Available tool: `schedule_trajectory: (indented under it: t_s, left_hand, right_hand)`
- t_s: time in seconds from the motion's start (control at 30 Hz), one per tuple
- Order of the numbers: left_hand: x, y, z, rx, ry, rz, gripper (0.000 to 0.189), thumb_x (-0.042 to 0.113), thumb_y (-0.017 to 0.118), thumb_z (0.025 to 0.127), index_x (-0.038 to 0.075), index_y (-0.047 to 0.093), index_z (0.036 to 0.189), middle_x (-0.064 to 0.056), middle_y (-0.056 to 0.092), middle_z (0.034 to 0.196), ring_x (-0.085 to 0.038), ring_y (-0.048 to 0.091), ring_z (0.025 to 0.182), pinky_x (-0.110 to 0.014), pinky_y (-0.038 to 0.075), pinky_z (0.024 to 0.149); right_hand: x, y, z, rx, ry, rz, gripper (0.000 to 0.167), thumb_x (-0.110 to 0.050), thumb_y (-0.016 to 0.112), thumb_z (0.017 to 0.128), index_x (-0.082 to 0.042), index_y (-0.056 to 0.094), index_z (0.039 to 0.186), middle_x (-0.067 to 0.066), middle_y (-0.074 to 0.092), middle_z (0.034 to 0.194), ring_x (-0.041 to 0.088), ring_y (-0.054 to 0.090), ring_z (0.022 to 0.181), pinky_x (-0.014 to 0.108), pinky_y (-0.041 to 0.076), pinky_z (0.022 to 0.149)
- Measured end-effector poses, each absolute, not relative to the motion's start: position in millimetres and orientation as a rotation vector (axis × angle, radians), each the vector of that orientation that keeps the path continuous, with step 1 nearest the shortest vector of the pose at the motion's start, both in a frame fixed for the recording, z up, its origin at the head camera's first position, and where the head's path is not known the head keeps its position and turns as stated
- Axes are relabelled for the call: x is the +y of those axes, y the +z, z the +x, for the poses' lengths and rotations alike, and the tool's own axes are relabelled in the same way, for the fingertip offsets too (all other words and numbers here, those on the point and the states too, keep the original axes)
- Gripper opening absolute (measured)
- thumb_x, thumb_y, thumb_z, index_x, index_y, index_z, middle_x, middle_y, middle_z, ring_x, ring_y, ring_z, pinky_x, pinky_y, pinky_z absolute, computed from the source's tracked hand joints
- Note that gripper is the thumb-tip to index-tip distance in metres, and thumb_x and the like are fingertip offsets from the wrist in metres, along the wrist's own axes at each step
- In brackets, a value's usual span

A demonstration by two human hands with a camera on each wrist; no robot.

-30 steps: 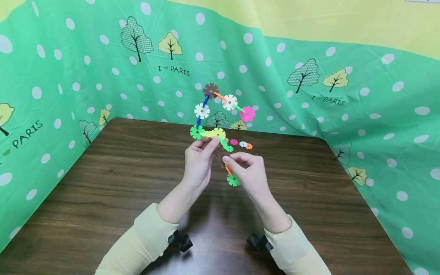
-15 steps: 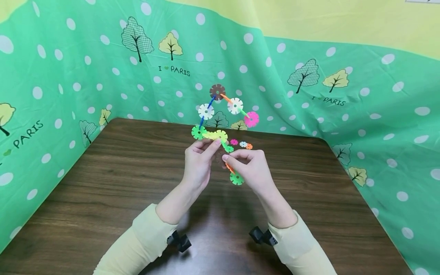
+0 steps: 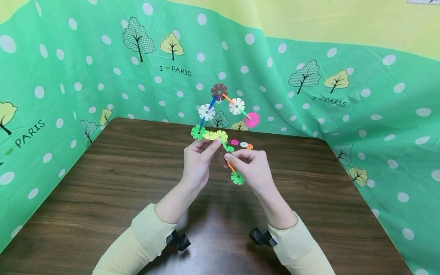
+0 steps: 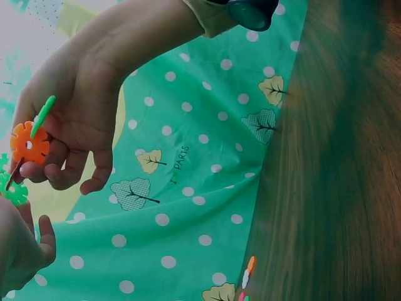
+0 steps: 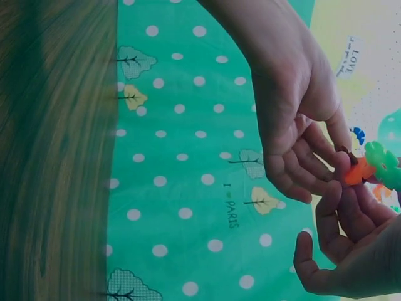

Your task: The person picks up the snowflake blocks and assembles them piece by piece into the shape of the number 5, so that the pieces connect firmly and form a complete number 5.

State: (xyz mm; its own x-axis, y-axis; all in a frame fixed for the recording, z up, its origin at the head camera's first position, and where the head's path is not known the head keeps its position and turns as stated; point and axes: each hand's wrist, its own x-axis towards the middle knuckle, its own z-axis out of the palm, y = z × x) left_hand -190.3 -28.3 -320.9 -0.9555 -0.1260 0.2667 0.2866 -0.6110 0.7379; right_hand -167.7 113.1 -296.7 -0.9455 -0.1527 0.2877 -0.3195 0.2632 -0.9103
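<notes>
Dark wood table [image 3: 103, 210], green dotted cloth [image 3: 113, 88] behind. Flower-disc chain [image 3: 209, 135] is held up above the table between both hands. Left hand [image 3: 197, 162] pinches it by the yellow disc [image 3: 221, 135]; right hand [image 3: 252, 170] pinches the lower brown disc [image 3: 222, 159]. Done: many discs slotted edge to edge, bent into an arch up top. Not done: chain ends, pink disc [image 3: 252, 120] and lower green disc [image 3: 238, 177], sit well apart; small green disc [image 3: 230, 149], small pink disc [image 3: 235, 142], small white disc [image 3: 243, 144] and small orange disc [image 3: 249, 146] look loose on the table. Looks mostly built, my guess. Can't tell if the brown disc is joined to the yellow side; fingers cover it.
</notes>
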Motion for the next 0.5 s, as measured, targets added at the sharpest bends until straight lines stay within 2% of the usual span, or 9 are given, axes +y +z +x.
schedule_trajectory:
  t_s: [0.13,0.23,0.33,0.43,0.5]
  left_hand:
    - [-28,-319,-192,-1.19,-2.612,-0.252,0.019,-0.005,0.065,0.084,0.012,0.072,0.082,-0.001,0.071,0.078,-0.011,0.066,0.071,-0.025,0.055,0.076]
    - [-29,-318,-194,-1.137,-2.609,-0.238,0.012,-0.001,0.066,0.085,0.01,0.071,0.086,-0.003,0.072,0.081,-0.013,0.067,0.072,-0.027,0.055,0.078]
    - [-30,-317,-194,-1.101,-2.608,-0.231,0.009,0.002,0.067,0.086,0.009,0.071,0.089,-0.005,0.073,0.086,-0.015,0.068,0.076,-0.031,0.055,0.083]
    - [-32,-317,-194,-1.066,-2.613,-0.232,0.01,0.001,0.066,0.086,0.009,0.071,0.089,-0.006,0.073,0.088,-0.019,0.069,0.084,-0.036,0.054,0.086]
    - [-32,-317,-194,-1.059,-2.615,-0.233,0.01,0.001,0.066,0.086,0.009,0.071,0.089,-0.006,0.073,0.089,-0.021,0.069,0.088,-0.038,0.053,0.088]
  right_hand:
    - [109,-302,-167,-2.32,1.822,0.423,0.017,-0.016,0.071,0.085,0.002,0.072,0.082,0.005,0.067,0.067,0.011,0.053,0.052,0.021,0.043,0.046]
    - [104,-308,-166,-2.193,1.885,0.402,0.017,-0.011,0.072,0.083,0.006,0.071,0.085,0.001,0.067,0.075,0.009,0.058,0.067,0.018,0.048,0.057]
    - [98,-316,-165,-2.034,1.939,0.368,0.018,-0.008,0.073,0.082,0.008,0.07,0.087,-0.002,0.064,0.078,0.011,0.055,0.074,0.017,0.045,0.059]
    - [95,-322,-164,-1.919,2.016,0.315,0.015,-0.008,0.073,0.082,0.007,0.07,0.086,-0.001,0.064,0.072,0.011,0.053,0.064,0.018,0.043,0.053]
    - [94,-324,-163,-1.876,2.09,0.292,0.012,-0.008,0.072,0.083,0.003,0.067,0.083,0.0,0.066,0.066,0.01,0.056,0.058,0.019,0.046,0.052]
